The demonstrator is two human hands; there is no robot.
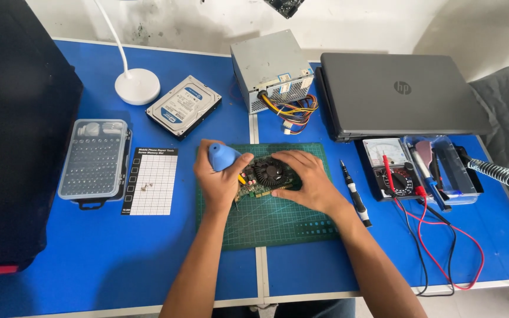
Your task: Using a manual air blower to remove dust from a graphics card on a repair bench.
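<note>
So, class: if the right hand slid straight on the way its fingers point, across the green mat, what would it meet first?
The right hand points left over the circuit board's fan. Going on, it would probably first meet the left hand holding the blue air blower, though depth is unclear.

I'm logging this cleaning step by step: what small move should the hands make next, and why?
Probably a squeeze of the blue air blower in the left hand. Its nozzle already points down toward the fan of the graphics card, and the right hand rests on the card, steadying it on the green cutting mat, so the card seems unlikely to shift.
</note>
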